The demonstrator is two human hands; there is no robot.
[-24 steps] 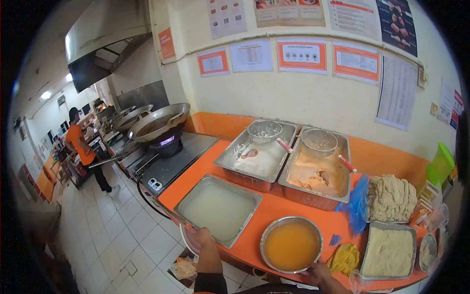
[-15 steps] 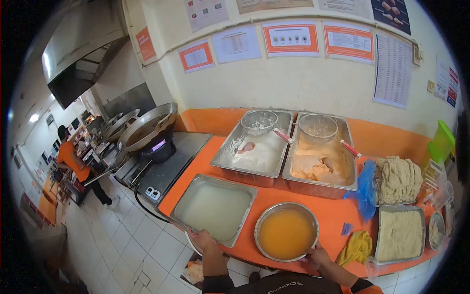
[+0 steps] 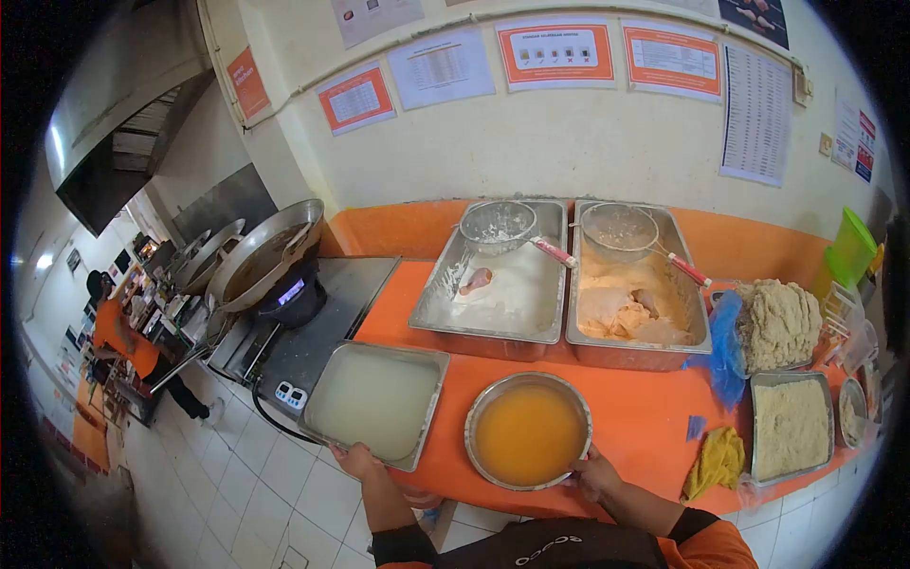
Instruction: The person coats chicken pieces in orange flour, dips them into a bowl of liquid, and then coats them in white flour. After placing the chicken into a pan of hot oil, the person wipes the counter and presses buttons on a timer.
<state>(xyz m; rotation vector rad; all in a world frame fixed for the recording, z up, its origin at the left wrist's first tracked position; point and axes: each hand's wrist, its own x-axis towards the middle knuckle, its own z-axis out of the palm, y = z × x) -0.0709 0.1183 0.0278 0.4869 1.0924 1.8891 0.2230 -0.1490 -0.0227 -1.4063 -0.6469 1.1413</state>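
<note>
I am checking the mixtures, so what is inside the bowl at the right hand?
The bowl holds orange liquid; the right hand is at its rim. The liquid covers the bottom, so anything lying there cannot be seen.

Below the round orange-filled steel bowl (image 3: 529, 431), a black cloth apron (image 3: 597, 550) is cut off — above, white rectangular paper (image 3: 441, 68), print illegibly small.

The near-left tray (image 3: 428, 410) is displaying silver around cloudy-white liquid (image 3: 370, 398); the near bowl (image 3: 470, 429) is displaying silver around orange-yellow liquid (image 3: 529, 434). The tabletop (image 3: 621, 427) is presenting plain orange. The far powders (image 3: 517, 303) are showing white (left) and pale orange (right). The near-right cloth (image 3: 716, 463) is showing yellow. The left floor (image 3: 275, 474) is showing a white tile grid.
</note>
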